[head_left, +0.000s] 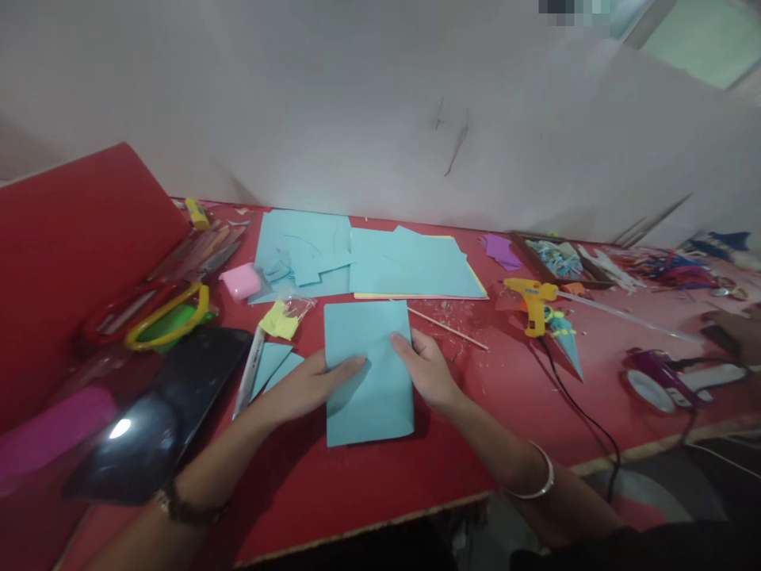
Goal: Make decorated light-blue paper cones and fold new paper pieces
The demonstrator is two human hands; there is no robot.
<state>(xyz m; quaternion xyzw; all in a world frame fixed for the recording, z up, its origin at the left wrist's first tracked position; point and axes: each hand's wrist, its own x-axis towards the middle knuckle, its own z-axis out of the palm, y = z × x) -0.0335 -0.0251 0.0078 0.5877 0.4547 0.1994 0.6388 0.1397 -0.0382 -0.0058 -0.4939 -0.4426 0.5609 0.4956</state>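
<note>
A light-blue sheet of paper (369, 404), rectangular and upright to my view, is held between both hands above the front of the red table. My left hand (318, 382) grips its left edge, thumb on the front face and fingers hidden behind. On the opposite edge my right hand (429, 366) pinches it, thumb on top, the other fingers curled at the side and partly behind. Blue paper pieces (278, 363) and a white pen-like stick (248, 373) lie left of my left hand. Beyond the sheet rests a thin wooden stick (452, 329).
At the back lie blue sheets (416, 266) and paper scraps (309, 266). Scissors with yellow handles (170, 317) and a dark glossy tablet-like slab (172, 404) are left. To the right are a yellow glue gun (532, 301), its black cord, a blue paper cone (567, 349) and a purple-white device (666, 381).
</note>
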